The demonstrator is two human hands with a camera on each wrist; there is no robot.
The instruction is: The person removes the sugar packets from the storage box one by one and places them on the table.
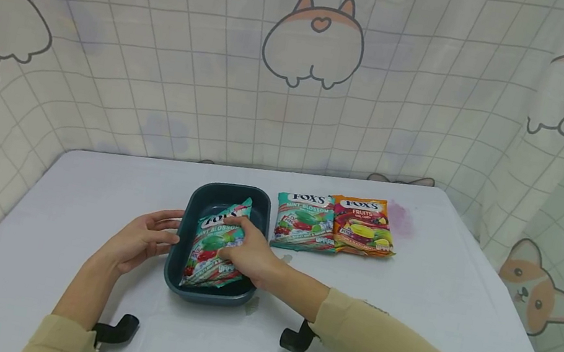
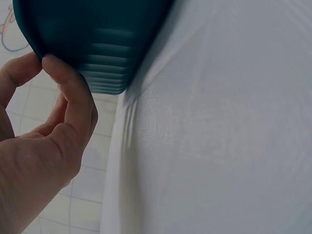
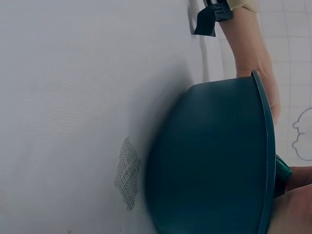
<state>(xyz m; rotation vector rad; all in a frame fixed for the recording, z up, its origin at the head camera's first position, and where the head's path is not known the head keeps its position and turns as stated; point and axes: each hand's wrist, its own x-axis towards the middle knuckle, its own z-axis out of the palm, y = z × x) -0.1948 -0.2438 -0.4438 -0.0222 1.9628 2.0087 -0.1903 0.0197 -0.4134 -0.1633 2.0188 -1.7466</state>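
Note:
A dark teal plastic tub (image 1: 174, 273) stands on the white-covered table. Inside it leans a green FOX'S Mint Blossom candy bag (image 1: 209, 251), its top toward the far right corner. My right hand (image 1: 253, 256) reaches over the tub's right rim and grips this bag, thumb and fingers spread across its front. At the left side my left hand (image 1: 148, 240) holds the tub by its rim; the left wrist view shows its fingertips (image 2: 51, 63) right at the edge. In the right wrist view the tub wall (image 3: 209, 161) covers most of the bag.
Right of the tub lie a second green Mint Blossom bag (image 1: 306, 223) and an orange-red FOX'S Fruits bag (image 1: 363, 227), side by side. A grid-patterned curtain (image 1: 195, 60) with cartoon corgis surrounds the table (image 1: 403, 323). Black camera mounts (image 1: 119, 330) sit at both wrists.

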